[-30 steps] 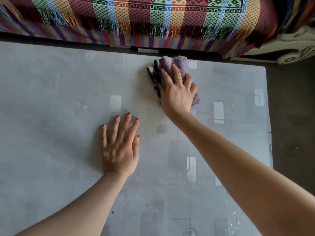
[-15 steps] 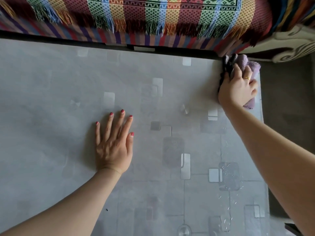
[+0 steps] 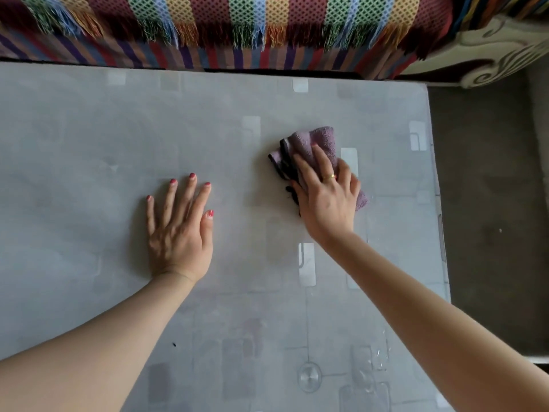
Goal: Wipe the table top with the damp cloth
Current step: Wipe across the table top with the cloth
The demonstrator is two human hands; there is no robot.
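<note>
A grey table top (image 3: pixel 89 144) with a faint pattern of pale squares fills most of the view. A folded purple cloth (image 3: pixel 312 141) with a dark edge lies on it, right of the middle. My right hand (image 3: pixel 326 197) presses flat on the cloth, covering its near half, a gold ring on one finger. My left hand (image 3: pixel 178 230) rests palm down on the bare table to the left, fingers spread, holding nothing, about a hand's width from the cloth.
A sofa with a striped, fringed woven throw (image 3: pixel 237 28) runs along the table's far edge. The table's right edge (image 3: pixel 436 185) drops to a dark grey floor (image 3: pixel 490 203). Small water drops (image 3: pixel 380 355) glint near the front right.
My right hand has slid the cloth from the far right corner back toward the middle and nearer to me. The left hand has stayed planted on the table.
</note>
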